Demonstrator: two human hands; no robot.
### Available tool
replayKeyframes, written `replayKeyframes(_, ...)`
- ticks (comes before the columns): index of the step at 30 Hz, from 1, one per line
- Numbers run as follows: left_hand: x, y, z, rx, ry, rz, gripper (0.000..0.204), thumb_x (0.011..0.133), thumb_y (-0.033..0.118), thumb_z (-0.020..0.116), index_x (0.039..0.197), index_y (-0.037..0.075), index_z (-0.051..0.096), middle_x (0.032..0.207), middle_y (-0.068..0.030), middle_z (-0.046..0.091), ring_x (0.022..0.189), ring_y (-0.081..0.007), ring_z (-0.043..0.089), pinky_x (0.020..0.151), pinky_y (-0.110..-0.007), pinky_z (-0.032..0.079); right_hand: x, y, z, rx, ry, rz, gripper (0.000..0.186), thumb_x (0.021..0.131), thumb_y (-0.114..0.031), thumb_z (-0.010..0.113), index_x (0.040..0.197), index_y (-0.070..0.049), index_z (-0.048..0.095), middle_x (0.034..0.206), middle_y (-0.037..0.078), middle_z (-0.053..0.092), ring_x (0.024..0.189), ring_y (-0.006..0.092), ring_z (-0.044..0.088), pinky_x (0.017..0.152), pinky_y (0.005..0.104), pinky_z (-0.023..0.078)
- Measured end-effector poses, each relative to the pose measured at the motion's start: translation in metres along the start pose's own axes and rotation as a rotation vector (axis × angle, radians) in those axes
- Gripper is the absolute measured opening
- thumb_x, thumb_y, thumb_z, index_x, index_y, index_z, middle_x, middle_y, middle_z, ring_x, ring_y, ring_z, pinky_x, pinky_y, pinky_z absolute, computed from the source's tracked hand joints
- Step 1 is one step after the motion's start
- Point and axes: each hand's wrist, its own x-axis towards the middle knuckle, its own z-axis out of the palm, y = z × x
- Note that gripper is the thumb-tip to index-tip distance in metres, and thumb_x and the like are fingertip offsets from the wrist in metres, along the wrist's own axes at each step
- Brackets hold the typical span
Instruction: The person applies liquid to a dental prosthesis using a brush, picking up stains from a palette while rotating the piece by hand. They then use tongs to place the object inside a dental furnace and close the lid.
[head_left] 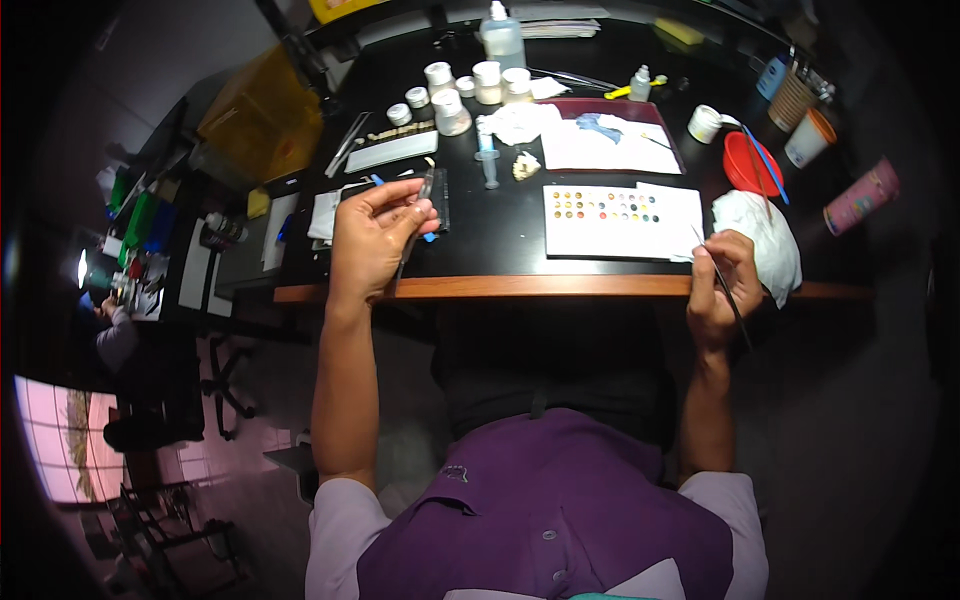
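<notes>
Above the front left of the table, my left hand point(375, 245) pinches a slim metal holding tool point(427, 188) between thumb and fingers. A small pale piece point(430, 162) sits at its upper tip. On the right, my right hand point(727, 285) is closed around a thin dark-handled brush point(737, 308), its fine tip pointing up and left. That tip is close to the right edge of a white palette point(590, 238) with rows of small coloured spots. A crumpled white cloth point(765, 245) lies just beyond my right hand.
Several white jars point(452, 118) and a clear bottle point(503, 42) stand at the back. A syringe point(488, 165) lies mid-table near a dark red tray point(672, 135). A red bowl point(740, 170) and a pink tube point(862, 197) are at right. The wooden table edge point(520, 287) runs in front.
</notes>
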Motion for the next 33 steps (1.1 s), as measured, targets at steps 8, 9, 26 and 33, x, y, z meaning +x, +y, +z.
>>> replayKeyframes(8,0.002,0.000,0.103,-0.053,-0.352,-0.048,0.033,0.095,-0.003,0.069,0.126,-0.014,0.064,0.104,-0.0164,0.073,0.092,-0.0158,0.073,0.086,-0.027,0.061,0.010,-0.015,-0.023,-0.195,-0.068,-0.042,0.007,0.086,0.000,0.074,0.092,0.000,0.071,0.088,0.010,0.068,0.088,0.0217,0.065,0.074,0.0304,0.053)
replayKeyframes(9,0.005,0.005,0.113,-0.010,-0.354,-0.026,0.033,0.094,-0.004,0.069,0.125,-0.014,0.065,0.103,-0.0159,0.073,0.091,-0.0155,0.074,0.083,-0.026,0.061,0.011,-0.017,-0.027,-0.214,-0.077,-0.044,0.006,0.087,0.000,0.074,0.092,-0.002,0.071,0.086,0.009,0.069,0.088,0.0218,0.065,0.069,0.0304,0.052)
replayKeyframes(26,0.029,0.017,0.125,0.360,-0.221,-0.030,0.028,0.091,0.000,0.075,0.117,-0.010,0.070,0.098,-0.0108,0.072,0.086,-0.0144,0.073,0.073,-0.025,0.057,0.018,0.004,-0.025,-0.105,-0.151,-0.152,0.008,0.085,0.002,0.073,0.092,0.000,0.069,0.084,0.012,0.068,0.088,0.0288,0.065,0.081,0.0376,0.053)
replayKeyframes(33,0.032,0.004,0.127,0.303,-0.222,-0.064,0.032,0.088,0.001,0.079,0.118,-0.008,0.071,0.101,-0.0097,0.073,0.086,-0.0115,0.069,0.072,-0.024,0.055,0.015,0.000,-0.024,-0.089,-0.153,-0.120,0.008,0.084,0.002,0.073,0.091,0.000,0.070,0.083,0.013,0.068,0.088,0.0288,0.065,0.081,0.0374,0.053)
